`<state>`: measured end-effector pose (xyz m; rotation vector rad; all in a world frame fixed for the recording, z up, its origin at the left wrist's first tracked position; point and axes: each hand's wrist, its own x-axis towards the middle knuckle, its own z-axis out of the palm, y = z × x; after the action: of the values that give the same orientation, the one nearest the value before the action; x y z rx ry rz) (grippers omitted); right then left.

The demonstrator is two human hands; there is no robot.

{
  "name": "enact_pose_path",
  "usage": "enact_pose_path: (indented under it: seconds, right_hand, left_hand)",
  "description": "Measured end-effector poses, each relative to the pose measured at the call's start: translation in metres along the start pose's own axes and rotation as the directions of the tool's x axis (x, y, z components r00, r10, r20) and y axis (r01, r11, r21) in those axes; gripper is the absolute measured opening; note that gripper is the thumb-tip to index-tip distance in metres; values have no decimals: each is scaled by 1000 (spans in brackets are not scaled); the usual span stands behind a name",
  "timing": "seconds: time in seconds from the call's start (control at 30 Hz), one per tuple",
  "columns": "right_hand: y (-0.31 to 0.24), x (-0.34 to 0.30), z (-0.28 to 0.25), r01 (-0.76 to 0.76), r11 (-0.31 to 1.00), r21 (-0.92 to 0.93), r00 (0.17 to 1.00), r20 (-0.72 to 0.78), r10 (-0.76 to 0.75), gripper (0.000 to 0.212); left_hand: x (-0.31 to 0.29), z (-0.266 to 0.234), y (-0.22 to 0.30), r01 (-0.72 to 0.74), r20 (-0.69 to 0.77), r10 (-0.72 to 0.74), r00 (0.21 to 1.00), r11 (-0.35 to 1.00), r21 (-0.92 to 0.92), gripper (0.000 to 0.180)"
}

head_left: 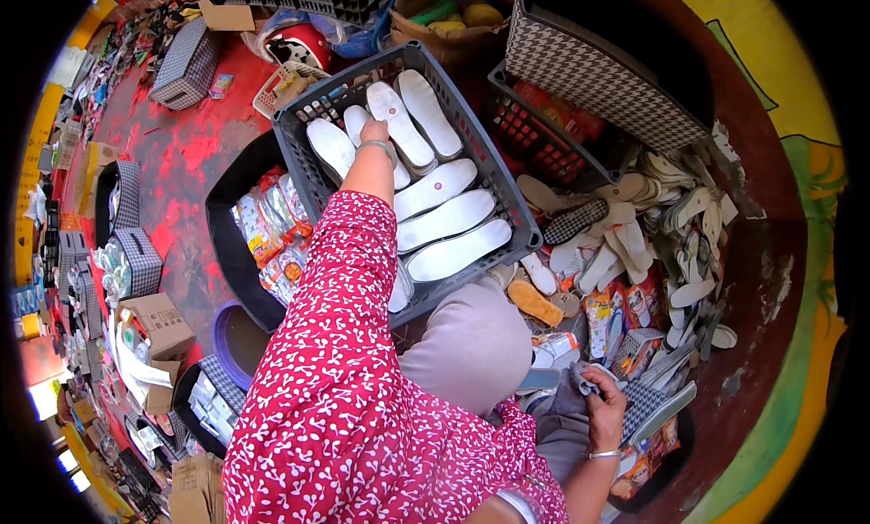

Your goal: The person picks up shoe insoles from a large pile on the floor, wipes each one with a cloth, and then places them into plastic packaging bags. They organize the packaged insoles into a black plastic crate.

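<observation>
White insoles [447, 220] lie in rows inside a dark plastic crate [494, 152] in front of me. My left hand [373, 134] reaches into the crate's far left part, its fingers closed at the edge of a white insole [356, 125] between its neighbours. The fingertips are partly hidden. Low on the right, beside my grey-trousered leg, my right hand [605, 413] pinches a small crumpled pale piece [587, 385] whose kind I cannot make out. Close to that hand are a houndstooth-patterned piece [640, 406] and several loose insoles.
A heap of loose insoles [625, 238] spreads along the right wall. Behind it stand a houndstooth box [589, 75] and another crate [544, 130]. Left of my crate is a black bin [222, 220] with packaged goods; a purple tub [237, 343] and cardboard box [156, 325] are nearer.
</observation>
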<state>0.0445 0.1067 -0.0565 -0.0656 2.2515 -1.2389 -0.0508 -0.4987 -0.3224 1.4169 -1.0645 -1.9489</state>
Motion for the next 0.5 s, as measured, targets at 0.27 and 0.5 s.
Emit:
enact_pose_path:
  seconds: [0.27, 0.5]
  right_hand:
    - [-5, 1, 0, 20, 1000, 17, 1000, 21, -21, 40]
    - [-5, -4, 2, 19, 1000, 9, 1000, -23, -19, 39]
  left_hand:
    - [47, -25, -22, -174, -70, 228, 971, 880, 443, 31]
    - [-28, 10, 10, -76, -202, 288, 936, 725, 684, 47]
